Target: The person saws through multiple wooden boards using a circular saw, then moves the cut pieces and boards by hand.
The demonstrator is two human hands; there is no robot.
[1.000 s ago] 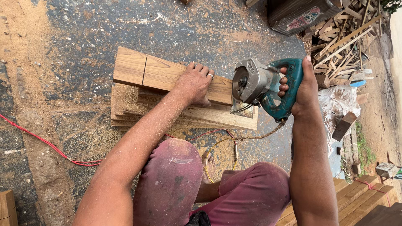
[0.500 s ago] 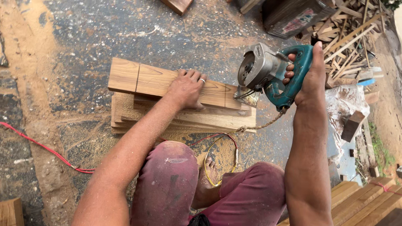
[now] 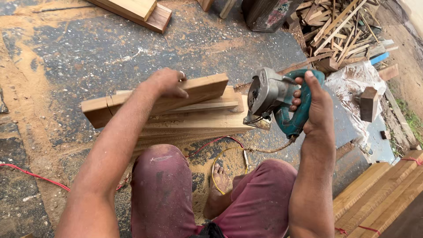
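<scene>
A: Starting at nine o'clock, what lies there?

B: A red cable (image 3: 33,175) runs over the dusty concrete floor (image 3: 88,48), kept well away from the wood so it stays out from under the blade.

A: And the left hand (image 3: 169,83)?

B: It is curled over the far edge of the top plank (image 3: 156,99), fingers wrapped round it, thumb side down. The plank tilts up off the stack of boards (image 3: 198,121) beneath, at about eleven o'clock from the knees (image 3: 163,176), so the grip looks meant to lift or steady it.

A: The right hand (image 3: 315,105)?

B: Closed tight round the teal handle of a circular saw (image 3: 275,99), at roughly one o'clock. The saw hangs in the air just beside the plank's right end, apart from it, blade guard facing the wood.

A: Further right?

B: A scrap wood pile (image 3: 339,31) at two o'clock, and stacked planks (image 3: 379,194) at four.
</scene>
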